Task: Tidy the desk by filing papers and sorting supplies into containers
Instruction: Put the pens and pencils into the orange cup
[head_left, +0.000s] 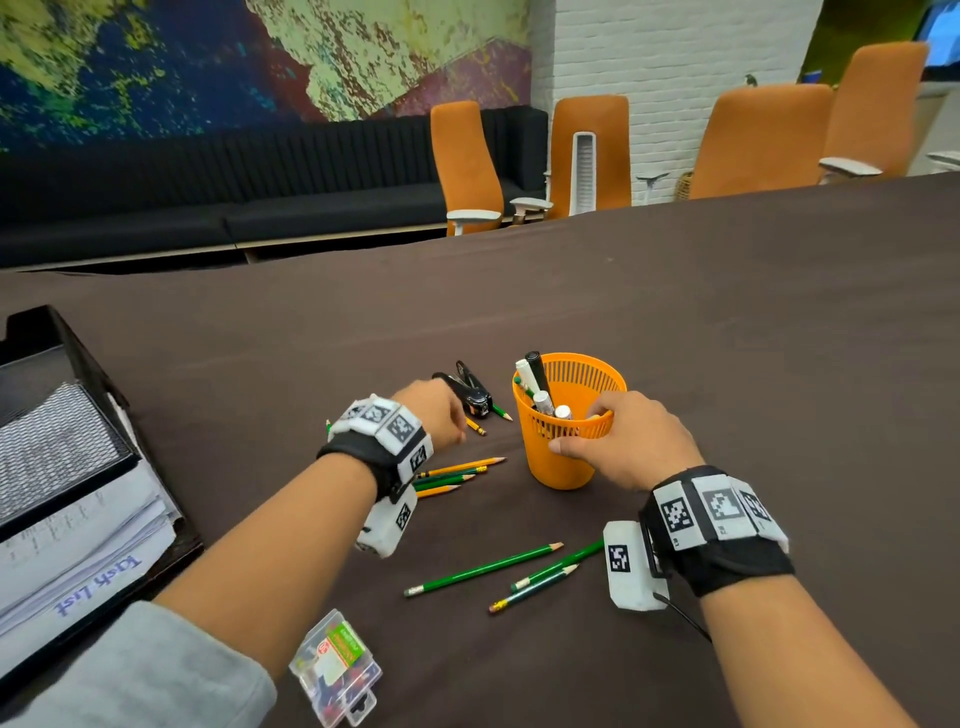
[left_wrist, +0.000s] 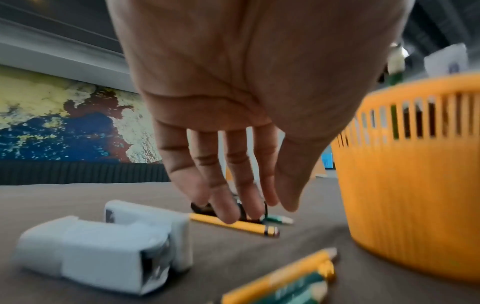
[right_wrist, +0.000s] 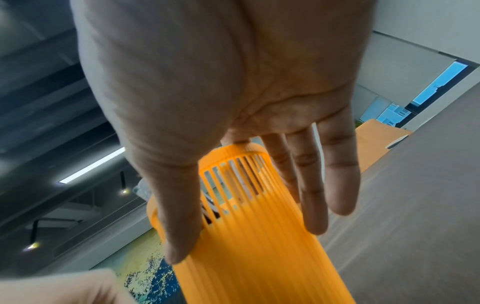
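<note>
Pencils lie scattered on the brown counter (head_left: 727, 322) around the orange slotted pen cup (head_left: 563, 457), which stands upright and serves as the landmark here. The right hand (head_left: 623, 441) grips the cup at its near rim, thumb against the outer wall facing the person and fingers (right_wrist: 314, 205) curved over the far side of the wall. Markers (head_left: 540, 387) stand inside the cup, leaning toward its left side. Left of the cup, the left hand (head_left: 434, 415) reaches down with released, straight fingers (left_wrist: 228, 214) whose tips are at a short yellow pencil (left_wrist: 233, 224); whether they actually touch it cannot be told. Just beyond that hand, left of the cup, lies a black stapler (head_left: 467, 387) with a green pencil tip (head_left: 501, 412) showing beside it. A small cluster of yellow and green pencils (head_left: 457, 475) sits left of the cup's base, and three green pencils (head_left: 519, 571) lie in front of the cup, nearer the person. A clear plastic box of pins (head_left: 335, 667) rests further toward the person, and a black paper tray (head_left: 67, 467) stacked with sheets stands well to the left of the cup.
</note>
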